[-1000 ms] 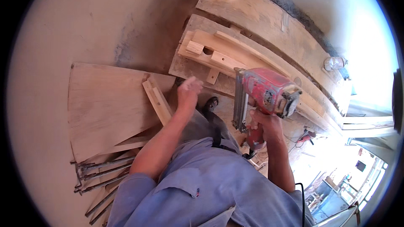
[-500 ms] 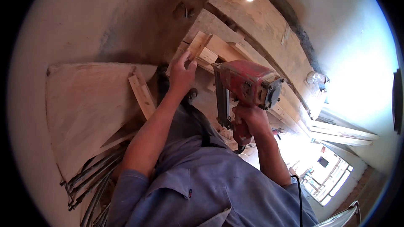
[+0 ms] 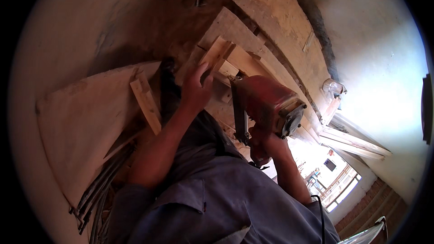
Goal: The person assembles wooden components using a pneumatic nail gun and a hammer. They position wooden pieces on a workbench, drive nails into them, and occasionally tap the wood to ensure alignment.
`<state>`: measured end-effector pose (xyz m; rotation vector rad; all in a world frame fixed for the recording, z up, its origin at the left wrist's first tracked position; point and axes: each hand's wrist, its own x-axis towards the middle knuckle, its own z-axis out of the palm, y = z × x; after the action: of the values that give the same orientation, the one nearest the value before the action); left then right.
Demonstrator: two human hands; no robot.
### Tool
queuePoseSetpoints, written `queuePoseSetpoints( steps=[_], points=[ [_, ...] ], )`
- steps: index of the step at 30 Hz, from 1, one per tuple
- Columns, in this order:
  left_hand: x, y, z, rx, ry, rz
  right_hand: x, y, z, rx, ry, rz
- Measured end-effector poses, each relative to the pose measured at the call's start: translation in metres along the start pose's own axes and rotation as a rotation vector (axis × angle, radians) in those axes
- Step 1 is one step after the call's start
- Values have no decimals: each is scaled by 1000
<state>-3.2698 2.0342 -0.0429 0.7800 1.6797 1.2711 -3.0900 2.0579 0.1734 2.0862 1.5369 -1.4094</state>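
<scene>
My right hand (image 3: pixel 266 143) is wrapped round the handle of a red nail gun (image 3: pixel 267 95). Its dark magazine (image 3: pixel 240 115) points down toward me, and its nose sits close by a short wooden block (image 3: pixel 227 68); whether they touch I cannot tell. My left hand (image 3: pixel 197 91) grips the near left end of a wooden piece (image 3: pixel 215 53), thumb and fingertips at its edge. That piece lies against a longer pale board (image 3: pixel 246 61) running off to the right under the gun. Part of the wood is hidden by the gun.
A wide plywood sheet (image 3: pixel 86 95) lies on the left, a wooden strip (image 3: pixel 147 106) beside it. Dark rods (image 3: pixel 101 185) are bundled at the lower left. Large boards (image 3: pixel 280 22) stretch along the wall. A plastic bag (image 3: pixel 333 86) and lumber (image 3: pixel 355 142) are at the right.
The view has tilted and darkened slightly. The nail gun has shifted a little down and right in the picture, its nose still by the block. My left hand remains at the wood.
</scene>
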Motion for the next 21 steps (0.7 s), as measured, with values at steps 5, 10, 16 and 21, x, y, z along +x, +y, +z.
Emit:
queuePoseSetpoints(
  steps=[5,10,16,21],
  points=[
    [0,9,-3,34,-19,-2,-3,3,1,19,35,-191],
    [1,15,-7,-11,-38,-90,-19,22,-19,-32,-54,-137],
    [1,15,-13,16,-74,-55,-15,-3,-9,84,-34,-3],
    [2,13,-17,-17,-77,-62,-4,7,-6,155,-83,32]
  ],
)
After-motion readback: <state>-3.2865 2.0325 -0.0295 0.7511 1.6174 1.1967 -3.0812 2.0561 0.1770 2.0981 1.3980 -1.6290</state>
